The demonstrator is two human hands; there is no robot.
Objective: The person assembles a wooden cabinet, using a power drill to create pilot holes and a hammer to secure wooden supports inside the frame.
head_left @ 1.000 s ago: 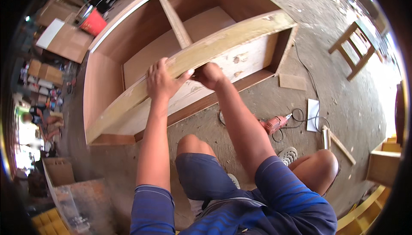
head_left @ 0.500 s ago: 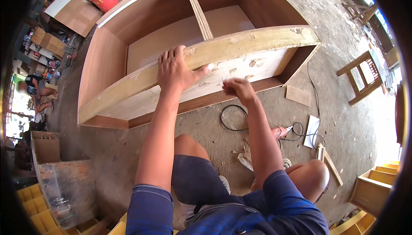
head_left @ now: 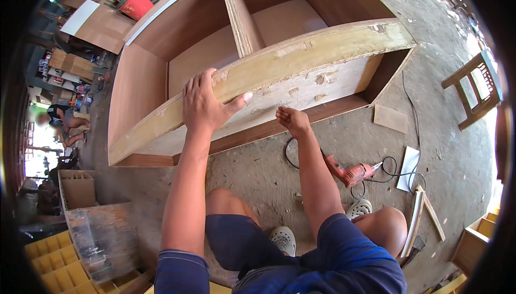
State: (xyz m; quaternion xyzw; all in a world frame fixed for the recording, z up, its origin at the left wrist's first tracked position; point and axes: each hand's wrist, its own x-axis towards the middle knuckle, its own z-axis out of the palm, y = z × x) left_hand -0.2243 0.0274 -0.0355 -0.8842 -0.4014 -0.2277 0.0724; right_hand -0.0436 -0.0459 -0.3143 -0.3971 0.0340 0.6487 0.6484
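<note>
A large wooden cabinet frame (head_left: 301, 44) lies before me, divided by an upright board (head_left: 242, 20). My left hand (head_left: 203, 103) grips its near yellowish rail, fingers over the top edge and thumb stretched along the front side. Below the rail is a recessed pale panel (head_left: 344, 79) with rough brown patches. My right hand (head_left: 293, 120) hovers in front of that panel, apart from it, its fingers drawn together in a pinch. Something thin seems to stick up from the fingertips, too small to name. On the floor right of my right forearm lies a red power drill (head_left: 352, 173).
The drill's black cord (head_left: 416, 111) runs across the concrete floor past a wood offcut (head_left: 391, 119) and a white sheet (head_left: 408, 169). Wood strips (head_left: 422, 213) lie beside my right knee. A wooden chair (head_left: 475, 90) stands at right, a red bucket (head_left: 137, 4) at far left. Another person (head_left: 67, 122) sits at left.
My right hand has turned from a curled fist to a pinch with the fingertips showing. My left hand keeps its place on the rail. The view has shifted, uncovering more of the drill.
</note>
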